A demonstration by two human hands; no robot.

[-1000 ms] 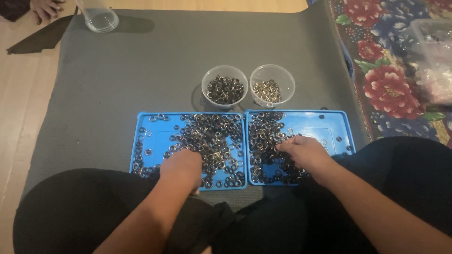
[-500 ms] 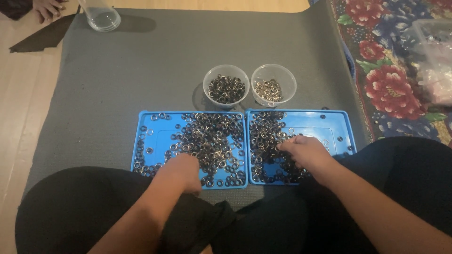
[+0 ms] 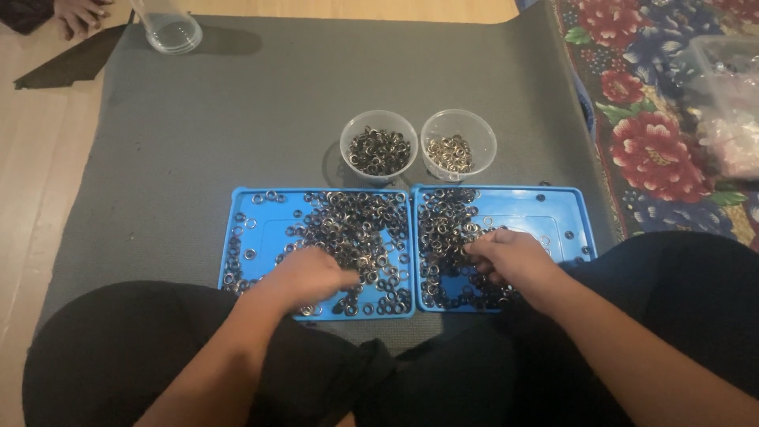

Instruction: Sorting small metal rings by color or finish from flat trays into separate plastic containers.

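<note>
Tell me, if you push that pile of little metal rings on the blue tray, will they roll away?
The small metal rings lie flat, so they would probably slide and scatter, not roll far. The blue tray has a raised rim, likely stopping them. Each looks tiny and light under the left hand.

Single head-worn camera, looking steeply down.
It sits close above the person's lap, facing forward over two blue trays on a grey mat.
</note>
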